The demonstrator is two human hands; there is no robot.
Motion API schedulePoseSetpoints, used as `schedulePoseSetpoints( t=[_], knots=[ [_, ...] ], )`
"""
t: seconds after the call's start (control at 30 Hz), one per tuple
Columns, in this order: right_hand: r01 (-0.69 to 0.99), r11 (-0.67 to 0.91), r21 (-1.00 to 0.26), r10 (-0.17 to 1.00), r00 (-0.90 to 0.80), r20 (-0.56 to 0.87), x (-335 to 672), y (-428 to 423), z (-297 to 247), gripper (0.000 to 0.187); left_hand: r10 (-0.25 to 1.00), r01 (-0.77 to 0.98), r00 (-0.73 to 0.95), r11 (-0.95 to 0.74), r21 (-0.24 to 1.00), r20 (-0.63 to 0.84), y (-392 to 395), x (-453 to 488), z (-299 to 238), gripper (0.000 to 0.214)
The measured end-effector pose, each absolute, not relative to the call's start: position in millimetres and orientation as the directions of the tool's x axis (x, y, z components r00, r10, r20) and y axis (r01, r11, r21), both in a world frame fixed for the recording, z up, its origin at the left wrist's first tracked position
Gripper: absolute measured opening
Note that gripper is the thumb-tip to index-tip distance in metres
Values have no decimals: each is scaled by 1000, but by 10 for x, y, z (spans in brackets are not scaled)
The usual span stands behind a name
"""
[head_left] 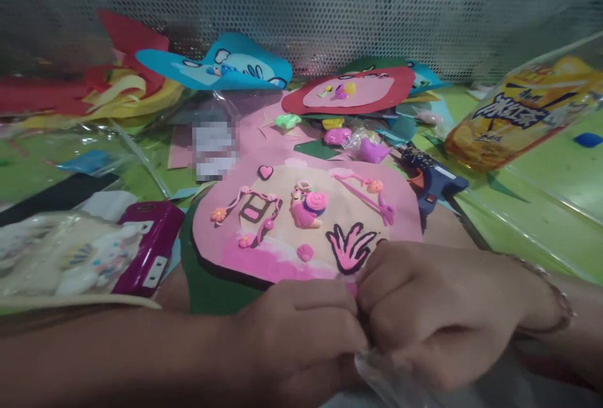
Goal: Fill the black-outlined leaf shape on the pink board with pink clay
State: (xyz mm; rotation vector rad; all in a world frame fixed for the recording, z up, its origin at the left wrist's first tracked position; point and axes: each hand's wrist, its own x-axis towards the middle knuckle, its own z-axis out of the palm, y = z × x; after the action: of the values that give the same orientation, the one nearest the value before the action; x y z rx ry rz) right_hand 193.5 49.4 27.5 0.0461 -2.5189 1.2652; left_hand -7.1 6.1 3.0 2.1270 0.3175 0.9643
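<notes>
My left hand (301,326) and my right hand (438,314) meet at the near edge of the table, fingers curled and pressed together. Between them they pinch a thin clear plastic wrap (391,376) that hangs down under my right hand; what it holds is hidden. Just beyond my knuckles lies a pink foam craft board (400,207) decorated with clay shapes: a heart, a house outline, a snail, flowers and a pink plant. A bracelet circles my right wrist (556,295).
A blue glue gun (433,182) lies right of the board. A yellow snack bag (522,113) leans at the right. Clay lumps (336,136) and another red-and-pink board (351,91) sit behind. Foam sheets (217,66) pile at the back left; a magenta case (151,245) lies left.
</notes>
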Motion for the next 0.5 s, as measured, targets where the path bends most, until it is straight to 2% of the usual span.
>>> schedulePoseSetpoints(
  t=[0.1, 0.2, 0.37, 0.43, 0.5],
  knots=[
    [-170, 419, -892, 125, -962, 242, 1917, 519, 278, 24, 496, -28, 724, -674, 739, 479, 54, -71, 59, 16],
    [-177, 272, -946, 152, -963, 224, 1892, 513, 269, 26, 536, 2, 717, -642, 767, 447, 39, -69, 76, 15],
    [-208, 227, -951, 305, -912, 273, 1888, 493, 289, 23, 662, 41, 624, -559, 828, 416, 28, -67, 29, 16],
    [-134, 197, -971, 277, -942, 186, 1909, 500, 335, 17, 682, 63, 616, -542, 838, 395, 28, -65, -1, 16],
    [14, 150, -989, 261, -965, 26, 1935, 515, 393, 20, 697, 66, 609, -521, 851, 379, 29, -63, -22, 15]
  ],
)
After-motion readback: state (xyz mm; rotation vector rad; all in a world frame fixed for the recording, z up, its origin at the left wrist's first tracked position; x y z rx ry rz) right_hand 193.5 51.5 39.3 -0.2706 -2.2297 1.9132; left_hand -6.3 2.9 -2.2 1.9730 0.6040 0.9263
